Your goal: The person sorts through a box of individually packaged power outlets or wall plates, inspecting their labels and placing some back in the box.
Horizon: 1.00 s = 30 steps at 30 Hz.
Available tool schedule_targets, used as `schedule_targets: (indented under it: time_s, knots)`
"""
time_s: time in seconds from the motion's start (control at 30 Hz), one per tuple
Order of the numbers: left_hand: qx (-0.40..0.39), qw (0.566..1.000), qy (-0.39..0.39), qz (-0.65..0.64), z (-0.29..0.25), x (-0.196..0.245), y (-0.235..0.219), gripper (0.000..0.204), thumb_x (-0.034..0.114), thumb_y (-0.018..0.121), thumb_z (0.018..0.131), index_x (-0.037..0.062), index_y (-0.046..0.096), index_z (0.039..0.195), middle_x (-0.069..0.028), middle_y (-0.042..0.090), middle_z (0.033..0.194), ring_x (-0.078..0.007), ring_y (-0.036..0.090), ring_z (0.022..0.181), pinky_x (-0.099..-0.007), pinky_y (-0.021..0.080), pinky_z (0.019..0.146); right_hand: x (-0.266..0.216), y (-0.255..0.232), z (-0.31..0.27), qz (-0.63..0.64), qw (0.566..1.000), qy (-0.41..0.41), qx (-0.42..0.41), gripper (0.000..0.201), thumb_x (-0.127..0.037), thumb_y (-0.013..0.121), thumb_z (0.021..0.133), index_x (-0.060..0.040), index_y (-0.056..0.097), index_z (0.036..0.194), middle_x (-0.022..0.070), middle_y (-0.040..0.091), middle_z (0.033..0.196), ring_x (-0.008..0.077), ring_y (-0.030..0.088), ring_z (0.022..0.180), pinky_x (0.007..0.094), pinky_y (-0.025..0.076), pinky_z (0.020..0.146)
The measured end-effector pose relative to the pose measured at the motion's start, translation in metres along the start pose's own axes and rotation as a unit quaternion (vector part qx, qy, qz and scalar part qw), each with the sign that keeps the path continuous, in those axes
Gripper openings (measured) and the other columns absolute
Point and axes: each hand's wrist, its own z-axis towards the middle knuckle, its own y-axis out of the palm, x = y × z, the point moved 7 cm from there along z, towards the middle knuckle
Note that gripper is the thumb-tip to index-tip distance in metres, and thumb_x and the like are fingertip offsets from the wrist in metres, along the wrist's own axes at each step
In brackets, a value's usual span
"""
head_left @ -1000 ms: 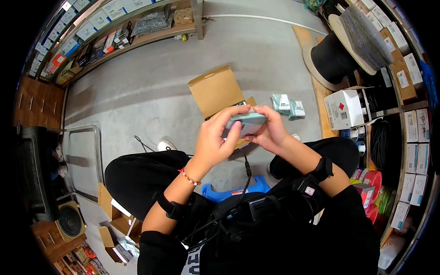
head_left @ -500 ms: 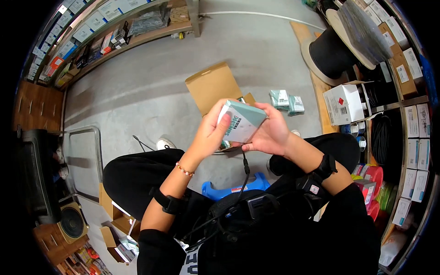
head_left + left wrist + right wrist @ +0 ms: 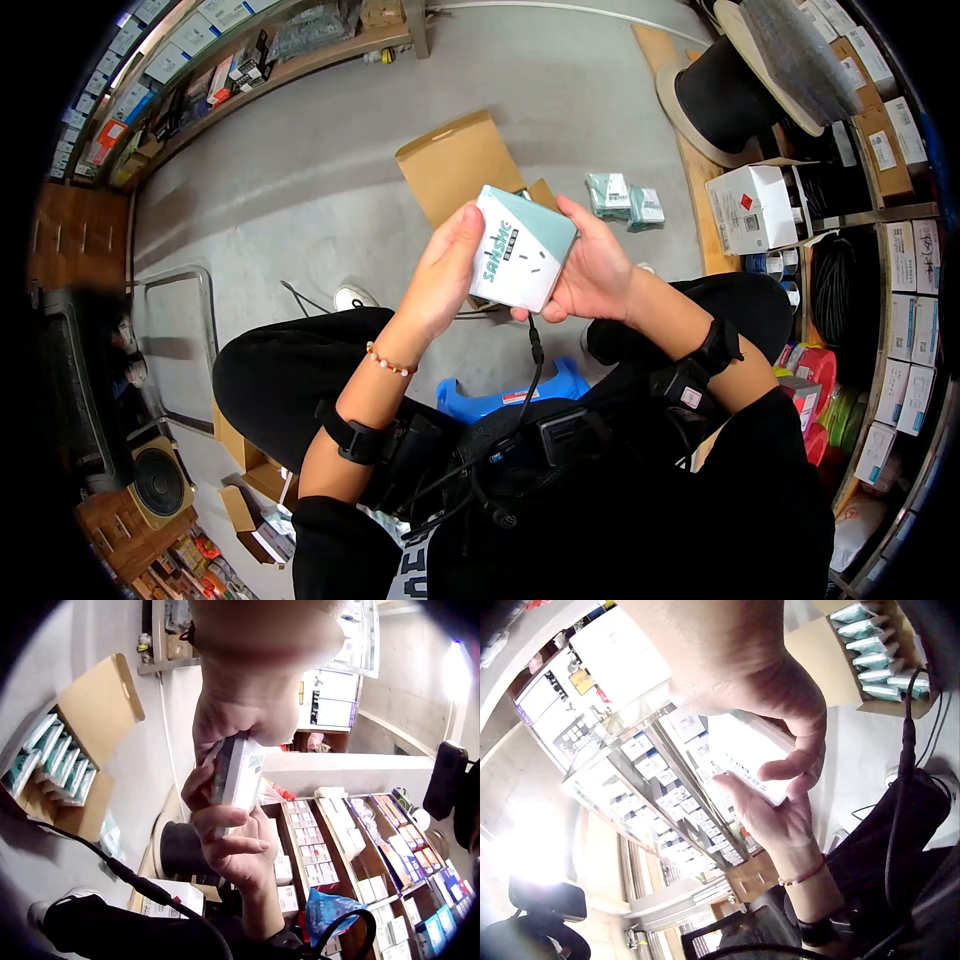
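Note:
Both hands hold a flat white and green package [image 3: 522,250] printed with a socket pattern, its printed face turned up toward the head camera. My left hand [image 3: 445,262] grips its left edge, thumb along the face side. At the right edge my right hand [image 3: 597,268] pinches it between thumb and fingers. In the left wrist view the package [image 3: 244,774] shows edge-on between the hands. Behind it on the floor stands an open cardboard box [image 3: 460,165]; the right wrist view shows several green-and-white packages [image 3: 871,646] inside it.
Two wrapped packages [image 3: 646,207] lie on the floor right of the box. A blue stool [image 3: 515,396] is between the legs, with a black cable [image 3: 537,345] hanging above it. A cable spool [image 3: 722,105] and stocked shelves [image 3: 897,330] stand at the right.
The package has turned from nearly edge-on to face-up toward the head camera, and its printed side now shows fully. Both hands still hold it, the left with its thumb shifted toward the upper edge.

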Motion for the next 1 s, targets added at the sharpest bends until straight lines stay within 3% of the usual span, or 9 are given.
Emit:
schedule_targets:
  time_s: [0.2,0.3,0.37,0.43,0.5,0.53,0.63,0.73,1.0]
  knots:
    - [0.031,0.999,-0.009,-0.015,0.004,-0.004,-0.001,0.037,0.033,0.043,0.088,0.0021,0.046,0.108,-0.0035,0.055,0.093,-0.0081,0.053,0.083,-0.0227,0.043,0.073,-0.006,0.001,0.000,-0.067,0.997,0.007,0.028,0.066,-0.061,0.012,0.081,-0.0170,0.033,0.125,0.0158,0.051,0.108,0.0341,0.059,0.068,0.0283,0.043,0.037]
    - [0.046,0.999,-0.003,-0.028,0.005,-0.004,-0.004,0.036,0.032,0.043,0.088,0.0015,0.046,0.106,-0.0036,0.056,0.092,-0.0080,0.054,0.082,-0.0231,0.044,0.073,-0.012,-0.006,-0.003,-0.187,0.978,0.018,0.090,0.067,-0.060,0.011,0.082,-0.0135,0.033,0.125,0.0135,0.052,0.106,0.0280,0.059,0.072,0.0292,0.046,0.047]
    - [0.057,0.998,-0.005,-0.041,0.006,-0.002,-0.007,0.035,0.032,0.043,0.089,0.0014,0.046,0.105,-0.0039,0.056,0.092,-0.0085,0.055,0.082,-0.0232,0.045,0.072,-0.029,-0.026,-0.004,-0.298,0.924,-0.091,0.221,0.067,-0.062,0.019,0.081,-0.0122,0.035,0.123,0.0131,0.050,0.107,0.0246,0.057,0.076,0.0295,0.046,0.056]
    - [0.066,0.995,-0.017,-0.068,0.004,0.002,-0.010,0.035,0.032,0.042,0.089,0.0014,0.046,0.104,-0.0043,0.057,0.091,-0.0092,0.056,0.080,-0.0234,0.046,0.070,-0.052,-0.022,-0.013,-0.423,0.826,-0.242,0.284,0.063,-0.059,0.030,0.080,-0.0113,0.036,0.121,0.0125,0.047,0.109,0.0217,0.054,0.082,0.0298,0.045,0.063]
    - [0.092,0.993,-0.037,-0.067,0.002,0.007,-0.010,0.035,0.033,0.040,0.089,0.0020,0.046,0.104,-0.0049,0.058,0.090,-0.0105,0.058,0.076,-0.0235,0.048,0.067,-0.071,0.010,-0.031,-0.550,0.669,-0.421,0.269,0.059,-0.051,0.045,0.079,-0.0109,0.036,0.121,0.0118,0.043,0.113,0.0192,0.051,0.087,0.0300,0.043,0.069]
    - [0.101,0.991,-0.046,-0.073,0.000,0.009,-0.010,0.035,0.033,0.039,0.090,0.0021,0.046,0.104,-0.0049,0.058,0.089,-0.0106,0.059,0.076,-0.0235,0.048,0.067,-0.073,0.024,-0.034,-0.572,0.664,-0.424,0.228,0.067,-0.045,0.060,0.070,-0.0114,0.036,0.123,0.0121,0.039,0.121,0.0242,0.047,0.099,0.0345,0.041,0.079]
    - [0.112,0.988,-0.063,-0.081,-0.004,0.009,-0.011,0.035,0.034,0.038,0.090,0.0023,0.046,0.104,-0.0043,0.058,0.089,-0.0102,0.058,0.076,-0.0240,0.048,0.067,-0.058,0.064,-0.035,-0.826,0.356,-0.416,0.136,0.078,-0.050,0.061,0.065,-0.0108,0.034,0.126,0.0122,0.034,0.129,0.0305,0.038,0.112,0.0385,0.034,0.090]
    - [0.118,0.987,-0.054,-0.093,-0.005,0.009,-0.012,0.035,0.033,0.039,0.090,0.0024,0.047,0.103,-0.0039,0.058,0.088,-0.0097,0.057,0.077,-0.0239,0.047,0.067,-0.042,0.056,-0.019,-0.852,0.377,-0.343,0.116,0.086,-0.049,0.063,0.061,-0.0052,0.032,0.128,0.0162,0.025,0.135,0.0351,0.030,0.119,0.0412,0.026,0.096]
    - [0.134,0.987,-0.036,-0.085,-0.007,0.012,-0.017,0.035,0.034,0.040,0.089,0.0027,0.047,0.104,-0.0042,0.057,0.088,-0.0093,0.056,0.077,-0.0238,0.046,0.067,-0.037,0.056,-0.016,-0.837,0.376,-0.375,0.130,0.081,-0.050,0.062,0.062,-0.0133,0.034,0.128,0.0135,0.024,0.135,0.0354,0.026,0.120,0.0469,0.027,0.095]
